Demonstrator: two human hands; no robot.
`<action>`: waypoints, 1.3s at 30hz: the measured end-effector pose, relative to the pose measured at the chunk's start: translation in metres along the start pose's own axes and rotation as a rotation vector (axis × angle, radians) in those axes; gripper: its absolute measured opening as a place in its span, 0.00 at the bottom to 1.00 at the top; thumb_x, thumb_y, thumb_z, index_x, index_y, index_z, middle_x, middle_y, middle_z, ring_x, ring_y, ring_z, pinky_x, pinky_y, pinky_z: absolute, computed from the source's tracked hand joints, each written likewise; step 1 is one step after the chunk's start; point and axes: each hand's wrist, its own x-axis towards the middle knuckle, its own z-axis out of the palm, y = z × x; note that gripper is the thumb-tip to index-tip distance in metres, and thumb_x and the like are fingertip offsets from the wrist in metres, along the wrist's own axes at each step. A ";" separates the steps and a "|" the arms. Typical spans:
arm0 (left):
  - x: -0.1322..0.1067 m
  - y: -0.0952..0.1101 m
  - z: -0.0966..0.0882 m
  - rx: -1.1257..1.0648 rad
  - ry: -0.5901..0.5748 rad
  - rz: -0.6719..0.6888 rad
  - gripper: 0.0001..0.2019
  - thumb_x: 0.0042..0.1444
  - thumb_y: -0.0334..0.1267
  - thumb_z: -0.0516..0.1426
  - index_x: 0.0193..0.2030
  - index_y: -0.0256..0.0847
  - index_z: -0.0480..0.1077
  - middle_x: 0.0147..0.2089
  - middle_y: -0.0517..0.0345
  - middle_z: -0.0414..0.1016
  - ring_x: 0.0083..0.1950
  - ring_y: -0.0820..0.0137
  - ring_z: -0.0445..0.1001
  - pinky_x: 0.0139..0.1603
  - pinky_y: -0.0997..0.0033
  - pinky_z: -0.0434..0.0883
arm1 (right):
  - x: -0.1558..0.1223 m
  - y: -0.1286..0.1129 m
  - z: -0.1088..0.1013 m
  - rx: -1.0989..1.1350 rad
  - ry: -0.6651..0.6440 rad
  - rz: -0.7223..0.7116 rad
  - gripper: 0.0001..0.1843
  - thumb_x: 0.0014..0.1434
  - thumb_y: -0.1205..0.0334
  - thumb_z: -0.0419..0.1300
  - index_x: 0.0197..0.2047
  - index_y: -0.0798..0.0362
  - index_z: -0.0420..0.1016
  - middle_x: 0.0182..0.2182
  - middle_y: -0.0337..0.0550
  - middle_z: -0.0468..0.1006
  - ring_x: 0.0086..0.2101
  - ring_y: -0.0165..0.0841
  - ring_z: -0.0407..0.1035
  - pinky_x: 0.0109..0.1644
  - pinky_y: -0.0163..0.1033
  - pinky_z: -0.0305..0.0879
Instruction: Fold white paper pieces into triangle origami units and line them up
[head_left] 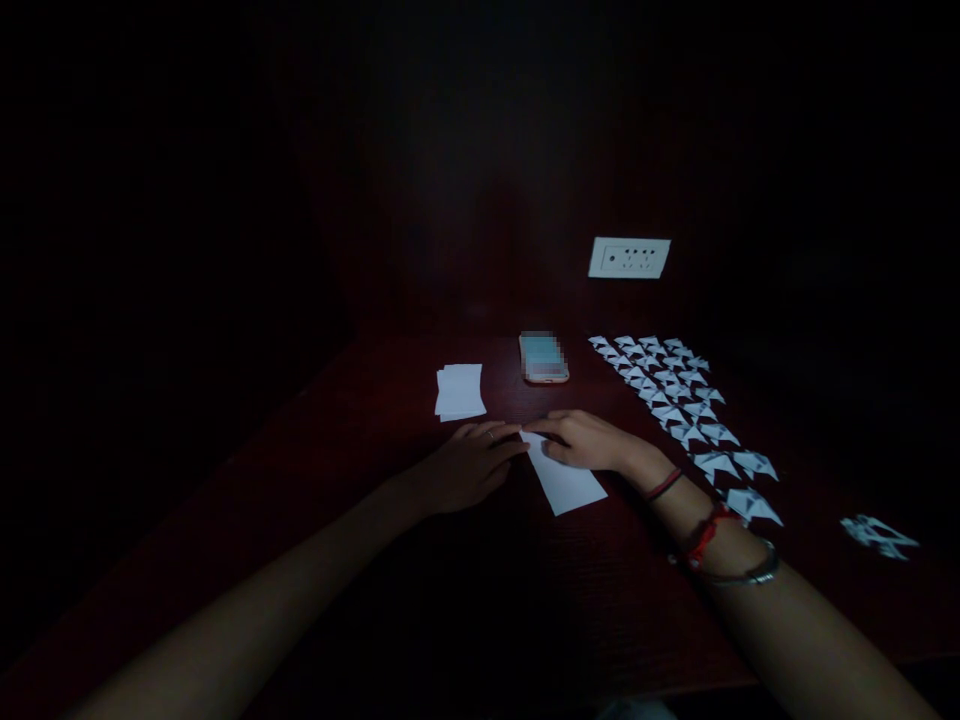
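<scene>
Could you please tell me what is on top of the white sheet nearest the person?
The right hand lies over part of the white sheet; the left hand is at its far corner. What the right hand covers cannot be seen.

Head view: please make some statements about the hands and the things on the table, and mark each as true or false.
1. The right hand touches the white sheet. True.
2. The right forearm is bare. False: it wears bracelets.
3. The left hand wears a ring. True.
4. The stacked papers lie left of the phone. True.
5. The left hand covers the stacked papers. False: they lie beyond it.
</scene>
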 end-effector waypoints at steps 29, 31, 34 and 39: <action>0.004 -0.004 0.006 -0.036 0.053 -0.002 0.15 0.56 0.33 0.44 0.51 0.44 0.55 0.54 0.57 0.55 0.55 0.66 0.53 0.52 0.61 0.54 | -0.023 0.007 -0.029 -0.105 -0.088 0.097 0.21 0.46 0.70 0.49 0.44 0.51 0.71 0.38 0.43 0.74 0.35 0.31 0.67 0.38 0.34 0.58; 0.004 -0.003 0.005 -0.037 0.043 -0.007 0.15 0.56 0.34 0.44 0.51 0.45 0.55 0.56 0.58 0.53 0.56 0.65 0.52 0.53 0.60 0.53 | -0.019 0.001 -0.026 -0.121 -0.048 0.067 0.24 0.46 0.71 0.49 0.48 0.51 0.67 0.39 0.44 0.72 0.34 0.31 0.66 0.37 0.35 0.58; 0.003 -0.002 0.005 -0.039 0.017 -0.017 0.16 0.56 0.34 0.43 0.52 0.45 0.54 0.59 0.59 0.48 0.58 0.63 0.48 0.53 0.57 0.52 | -0.015 -0.006 -0.021 -0.110 -0.050 0.023 0.24 0.46 0.71 0.50 0.49 0.49 0.66 0.37 0.44 0.70 0.33 0.30 0.64 0.35 0.34 0.56; 0.004 -0.002 0.005 -0.040 0.020 -0.021 0.16 0.56 0.34 0.44 0.52 0.45 0.55 0.59 0.59 0.50 0.57 0.63 0.50 0.54 0.57 0.51 | -0.014 -0.003 -0.020 -0.049 -0.079 0.013 0.19 0.46 0.71 0.51 0.42 0.51 0.72 0.32 0.43 0.70 0.33 0.30 0.64 0.35 0.34 0.55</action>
